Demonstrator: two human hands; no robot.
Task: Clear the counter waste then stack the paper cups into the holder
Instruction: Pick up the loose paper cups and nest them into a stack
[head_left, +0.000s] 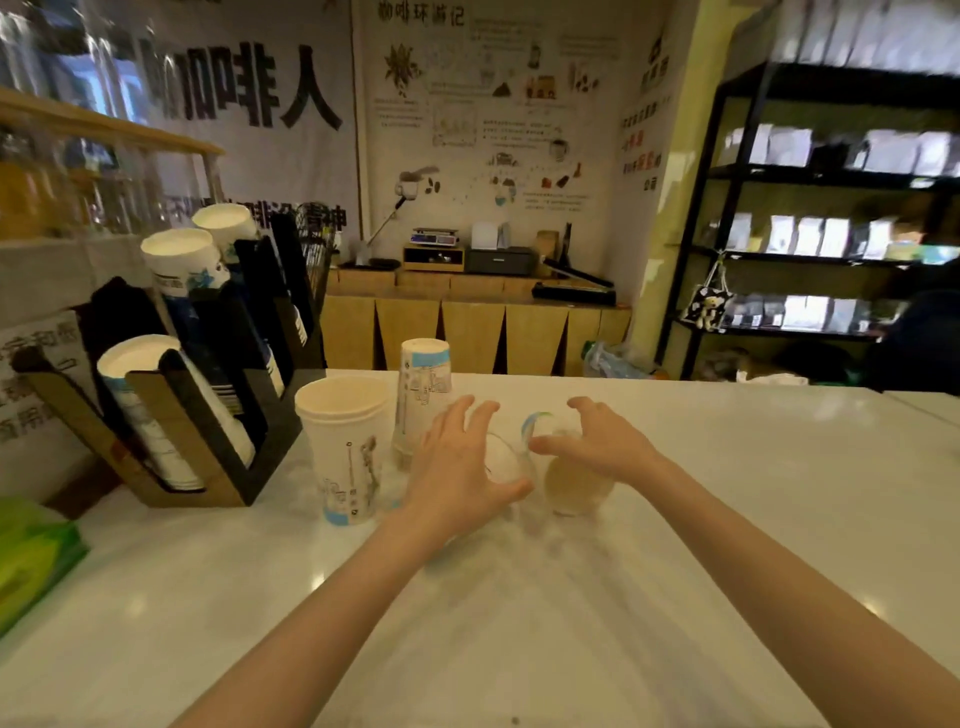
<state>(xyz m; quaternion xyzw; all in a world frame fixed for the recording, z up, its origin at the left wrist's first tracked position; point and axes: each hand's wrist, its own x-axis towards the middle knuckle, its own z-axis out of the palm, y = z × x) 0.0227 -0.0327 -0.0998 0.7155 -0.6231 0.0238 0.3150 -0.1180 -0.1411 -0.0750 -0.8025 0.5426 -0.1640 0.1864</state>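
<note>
Two paper cups lie tipped on the white counter (519, 597), both blurred. My left hand (457, 462) hovers with spread fingers over the left cup (504, 465), thumb by its rim. Fingers apart, my right hand (597, 441) arches over the right cup (574, 491), whose pale inside faces me. I cannot tell whether either hand touches its cup. To the left stand an upright cup stack (345, 447) and an upside-down cup stack (423, 384). The black and brown cup holder (208, 441) at the far left holds several slanted cup stacks.
A green packet (31, 556) lies at the counter's left edge. Behind the counter are a wooden sideboard (467, 327) with a scale and boxes, and a black shelf unit (810, 218) with bags. A person in dark clothes (924, 332) stands far right.
</note>
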